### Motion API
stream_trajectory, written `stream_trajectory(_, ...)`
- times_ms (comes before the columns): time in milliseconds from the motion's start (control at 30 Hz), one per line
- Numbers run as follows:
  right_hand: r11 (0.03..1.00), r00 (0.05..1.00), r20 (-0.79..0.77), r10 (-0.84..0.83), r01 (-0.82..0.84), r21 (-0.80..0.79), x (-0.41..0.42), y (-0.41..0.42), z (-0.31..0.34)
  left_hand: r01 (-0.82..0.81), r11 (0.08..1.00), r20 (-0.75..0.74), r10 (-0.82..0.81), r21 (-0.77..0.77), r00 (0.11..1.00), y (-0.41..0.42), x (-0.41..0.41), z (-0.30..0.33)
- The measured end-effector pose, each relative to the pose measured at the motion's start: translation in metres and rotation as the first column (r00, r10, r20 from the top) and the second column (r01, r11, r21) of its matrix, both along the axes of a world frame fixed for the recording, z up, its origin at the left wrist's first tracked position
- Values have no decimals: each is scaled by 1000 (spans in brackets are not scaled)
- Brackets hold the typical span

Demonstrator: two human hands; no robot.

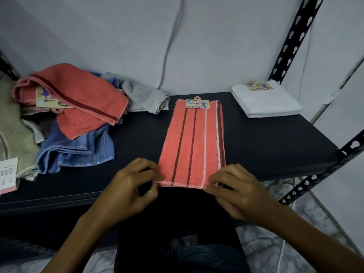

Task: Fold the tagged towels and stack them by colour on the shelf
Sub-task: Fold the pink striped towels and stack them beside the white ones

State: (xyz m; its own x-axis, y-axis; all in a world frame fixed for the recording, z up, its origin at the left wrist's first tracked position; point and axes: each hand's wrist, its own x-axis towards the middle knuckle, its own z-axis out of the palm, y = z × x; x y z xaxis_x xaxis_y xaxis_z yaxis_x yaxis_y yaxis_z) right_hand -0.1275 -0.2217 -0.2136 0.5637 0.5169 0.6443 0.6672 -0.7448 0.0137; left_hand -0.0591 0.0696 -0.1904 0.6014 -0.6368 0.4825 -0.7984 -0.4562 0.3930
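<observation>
A coral striped towel (194,142) lies folded lengthwise on the dark shelf (266,138), its card tag (198,104) at the far end. My left hand (131,187) pinches the towel's near left corner. My right hand (236,189) pinches the near right corner. Both corners sit at the shelf's front edge. A folded white towel (266,100) with a tag lies at the back right. At the left is a loose heap: another coral towel (78,97) with a tag, a blue towel (78,148) beneath it, a grey towel (145,99) and a beige one (13,131).
Black slotted uprights (295,36) frame the shelf on the right. A cable (171,46) hangs down the back wall. A white and pink card (7,174) rests at the far left edge. Marbled floor shows below on the right.
</observation>
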Motion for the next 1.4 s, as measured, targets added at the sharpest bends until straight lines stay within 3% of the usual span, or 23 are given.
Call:
stream_trajectory(67, 966, 996, -59, -71, 83, 243, -8, 7, -5, -17, 1000, 19, 17, 21, 1000, 2, -2, -4)
stream_trajectory(167, 751, 940, -284, -189, 324, 575, -27, 25, -12, -122, 992, 90, 121, 10, 989, 1, -10, -11)
stream_trajectory(267, 525, 836, -545, -65, 493, 694, -39, 44, -14, -230, 971, 112, 237, -71, 965, -10, -24, -15)
stream_trajectory(367, 329, 814, -576, 71, 526, 784, -38, 54, -9, -279, 952, 82, 290, -129, 953, -23, -42, -18)
stream_trajectory(433, 223, 802, -584, 129, 550, 805, -37, 55, -5, -312, 928, -7, 317, -202, 948, -31, -55, -20)
stream_trajectory(500, 162, 779, -587, 219, 564, 809, -37, 52, -2, -395, 853, -230, 331, -340, 915, -40, -69, -19)
stream_trajectory(567, 145, 754, -593, 283, 578, 803, -39, 47, 0, -537, 717, -507, 294, -444, 811, -50, -78, -17)
stream_trajectory(633, 130, 747, -605, 278, 594, 794, -41, 43, 0, -664, 603, -712, 214, -443, 669, -57, -80, -14)
stream_trajectory(700, 79, 755, -601, 263, 604, 793, -41, 41, 0, -733, 526, -846, 46, -431, 531, -62, -76, -13)
stream_trajectory(767, 59, 759, -596, 264, 604, 795, -42, 38, 0, -752, 484, -886, -124, -446, 446, -67, -73, -11)
stream_trajectory(867, 129, 750, -607, 262, 596, 792, -46, 30, -1, -754, 473, -888, -177, -455, 424, -77, -72, -7)
stream_trajectory(1000, 160, 749, -600, 280, 580, 799, -49, 19, -2, -739, 419, -847, -191, -528, 496, -85, -72, -4)
stream_trajectory(1133, 150, 750, -592, 295, 576, 804, -51, 11, -1, -654, 504, -808, -174, -565, 563, -81, -76, -7)
stream_trajectory(1267, 199, 727, -608, 320, 576, 793, -55, 6, 0, -560, 637, -830, -255, -530, 496, -73, -80, -10)
stream_trajectory(1333, 261, 702, -620, 349, 562, 784, -57, 0, 1, -466, 723, -842, -312, -511, 441, -67, -79, -11)
stream_trajectory(1400, 327, 689, -633, 354, 543, 774, -59, -5, 3, -433, 752, -851, -325, -497, 412, -64, -77, -10)
